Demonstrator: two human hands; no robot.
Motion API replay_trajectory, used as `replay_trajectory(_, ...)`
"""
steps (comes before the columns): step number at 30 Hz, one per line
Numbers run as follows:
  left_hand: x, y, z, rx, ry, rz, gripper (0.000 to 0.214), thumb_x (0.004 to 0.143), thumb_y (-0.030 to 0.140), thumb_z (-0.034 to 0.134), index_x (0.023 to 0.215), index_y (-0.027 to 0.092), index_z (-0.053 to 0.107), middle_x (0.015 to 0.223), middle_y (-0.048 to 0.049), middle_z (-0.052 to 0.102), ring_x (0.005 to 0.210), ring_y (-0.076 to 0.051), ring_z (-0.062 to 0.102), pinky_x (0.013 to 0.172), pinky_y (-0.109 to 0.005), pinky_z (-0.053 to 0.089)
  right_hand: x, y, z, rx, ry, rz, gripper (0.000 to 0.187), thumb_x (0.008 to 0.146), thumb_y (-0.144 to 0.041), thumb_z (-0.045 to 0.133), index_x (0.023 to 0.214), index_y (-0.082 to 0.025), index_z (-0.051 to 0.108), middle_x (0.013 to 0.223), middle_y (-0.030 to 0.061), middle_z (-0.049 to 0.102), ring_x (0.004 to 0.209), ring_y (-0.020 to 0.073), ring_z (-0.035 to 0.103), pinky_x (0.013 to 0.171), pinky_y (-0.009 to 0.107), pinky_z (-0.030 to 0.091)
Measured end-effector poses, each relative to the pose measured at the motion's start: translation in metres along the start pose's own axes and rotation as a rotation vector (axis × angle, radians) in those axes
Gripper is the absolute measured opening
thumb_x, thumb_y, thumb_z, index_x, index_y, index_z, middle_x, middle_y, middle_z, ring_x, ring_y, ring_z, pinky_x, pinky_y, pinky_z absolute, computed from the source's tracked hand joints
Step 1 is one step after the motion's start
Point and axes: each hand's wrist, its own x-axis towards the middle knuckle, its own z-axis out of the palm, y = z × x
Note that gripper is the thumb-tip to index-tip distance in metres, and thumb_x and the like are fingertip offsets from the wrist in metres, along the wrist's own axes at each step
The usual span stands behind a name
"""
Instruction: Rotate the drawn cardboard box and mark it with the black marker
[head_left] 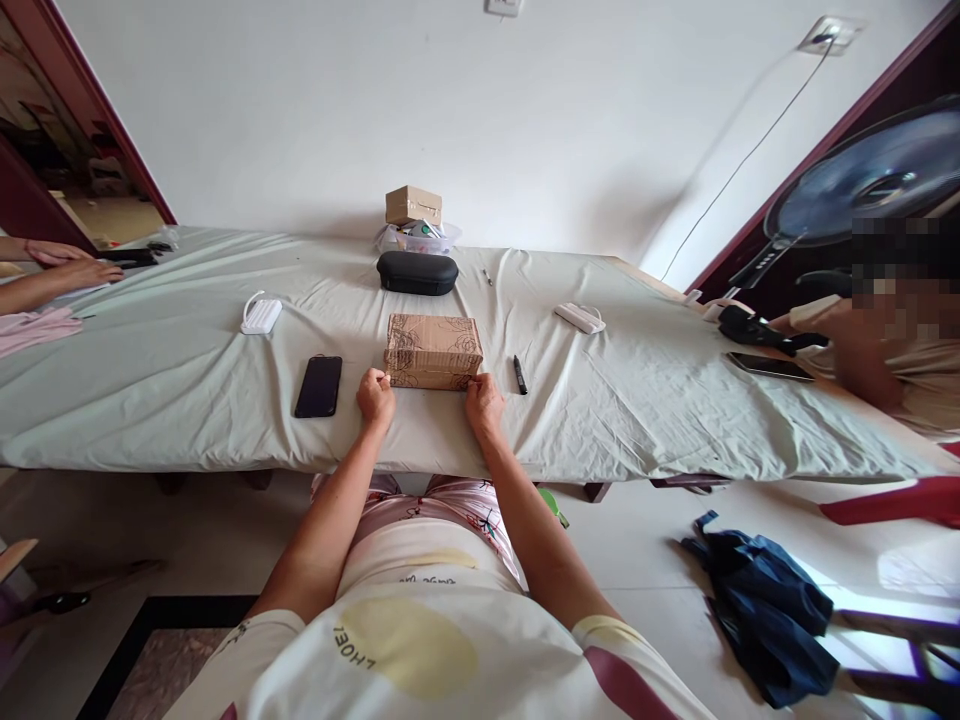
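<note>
We have the cardboard box (433, 350) flat on the cloth-covered surface (187, 380), near its front edge, between phone (319, 386) and pen (519, 374); left hand (375, 396) and right hand (484, 402) pinch its near corners, fingers curled; box looks closed, not lifted; black case (417, 272) sits behind, untouched.

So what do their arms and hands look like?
Both arms are bare below short cream sleeves. The left sleeve has a small dark print, the right sleeve a yellow band and a dark red patch. The left hand and right hand wear no gloves.
</note>
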Motion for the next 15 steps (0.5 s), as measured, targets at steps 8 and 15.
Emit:
replay_trajectory(8,0.001,0.002,0.0,-0.031,0.046,0.002,0.014,0.094,0.015,0.054,0.084,0.024,0.049,0.098,-0.0071,0.069,0.098,-0.023,0.064,0.087,-0.032,0.048,0.0,-0.002,-0.006,0.034,-0.026,0.013,0.03,0.1,-0.042,0.04,0.08,-0.024,0.054,0.074,0.0008,0.063,0.076,0.0194,0.056,0.08,0.032,0.039)
replay_trajectory(15,-0.004,0.005,0.002,-0.014,0.057,-0.01,0.012,0.093,0.012,0.05,0.099,0.021,0.056,0.106,-0.0118,0.068,0.107,-0.027,0.065,0.096,-0.039,0.05,0.003,0.009,0.003,0.02,0.03,0.0,0.042,0.103,-0.05,0.033,0.088,-0.022,0.061,0.083,0.0054,0.067,0.084,0.023,0.062,0.085,0.036,0.046)
